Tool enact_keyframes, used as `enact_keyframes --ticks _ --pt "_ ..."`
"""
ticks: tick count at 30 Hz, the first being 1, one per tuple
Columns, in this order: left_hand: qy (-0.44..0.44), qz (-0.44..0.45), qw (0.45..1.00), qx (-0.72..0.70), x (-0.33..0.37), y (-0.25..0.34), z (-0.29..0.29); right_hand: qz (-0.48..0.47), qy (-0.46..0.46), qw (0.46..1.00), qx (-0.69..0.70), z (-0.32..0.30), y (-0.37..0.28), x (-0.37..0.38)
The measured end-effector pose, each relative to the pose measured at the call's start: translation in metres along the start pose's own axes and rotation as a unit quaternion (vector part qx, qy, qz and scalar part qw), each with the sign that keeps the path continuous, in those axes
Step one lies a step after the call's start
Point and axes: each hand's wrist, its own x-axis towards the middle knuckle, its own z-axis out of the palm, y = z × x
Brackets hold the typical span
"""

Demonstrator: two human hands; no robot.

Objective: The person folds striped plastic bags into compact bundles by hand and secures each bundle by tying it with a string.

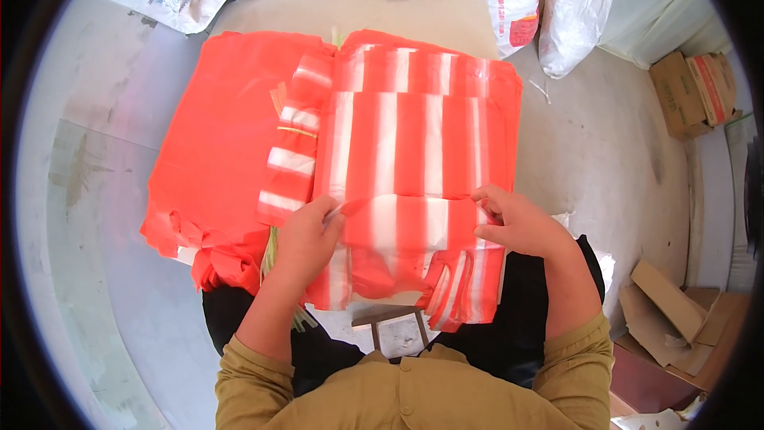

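Nearest, bunched striped folds (456, 291) are hanging over the stack's near edge on the right, above the dark lap (537, 295); they look like the snag risk, so I'd be freeing them before pulling anything. Strands (269, 259) are poking out beside the left forearm; I'd be steering clear of those too. Left hand (312, 235) is pinching the sheet (410, 223) at its left edge, thumb against fingers. Right hand (519, 223) is meeting the right edge, fingers curling there, thumb and forefinger showing a gap; can't tell if it's really gripping. The sheet itself is lying across the near part of the striped stack (410, 139), between both hands, its far edge running roughly straight. Doing this well, I'd be matching hand heights, tensioning sideways just enough to flatten creases, and pinching only the top layer; the film looks thin and slippery, so lower layers could be dragging along. I'd also be using the stripes as the alignment guide, since they're running nearly in line with those beyond. Left of the stack, a striped bundle (290, 162) with a yellow tie (298, 130) is lying against the red pile (231, 111); I'd be watching the left elbow there. Farther off, tan tabletop (430, 12) is showing, with white sacks (579, 12) standing past it.
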Motion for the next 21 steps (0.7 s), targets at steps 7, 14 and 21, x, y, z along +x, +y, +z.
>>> enact_keyframes --ticks 7,14,21 --pt "0.006 -0.038 0.999 -0.029 0.003 0.002 -0.002 -0.029 0.080 0.993 0.085 0.018 0.025 0.000" --pt "-0.002 -0.062 0.992 0.110 -0.002 0.013 -0.016 -0.047 0.092 0.992 0.076 0.021 0.031 0.000" --pt "-0.132 -0.006 0.991 -0.015 -0.004 -0.004 -0.036 -0.045 0.069 0.991 0.102 0.021 0.030 -0.001"
